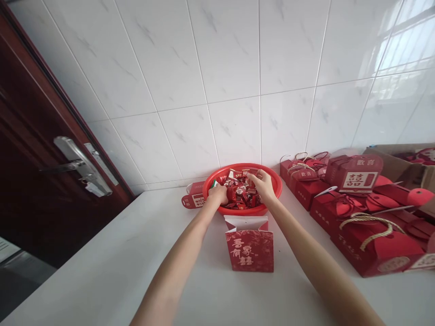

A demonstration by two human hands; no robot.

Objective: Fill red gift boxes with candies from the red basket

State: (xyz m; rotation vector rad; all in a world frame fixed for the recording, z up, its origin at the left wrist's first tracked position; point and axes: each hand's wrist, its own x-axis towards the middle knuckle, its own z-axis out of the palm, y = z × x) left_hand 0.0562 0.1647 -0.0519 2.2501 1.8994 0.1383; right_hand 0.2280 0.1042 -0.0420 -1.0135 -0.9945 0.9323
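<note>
Both of my hands reach into a red plastic basket (277, 192) heaped with red-wrapped candies (240, 190). At the basket's left side, my left hand (218, 194) has its fingers curled down among the wrappers, beside a small green and white wrapper (215, 183). My right hand (264, 184) is over the right part of the heap, thumb and fingers drawn together; whatever they hold is too small to make out. Between my forearms a red paper gift box (251, 251) with pale lettering stands upright, its top open, just in front of the basket.
Another red box (193, 201) lies partly behind the basket's left side. Several red gift boxes with rope handles (377, 244) crowd the right of the white table (136, 253). Behind them is a cardboard carton (390, 151). A tiled wall backs the table; a dark door (41, 181) is at left.
</note>
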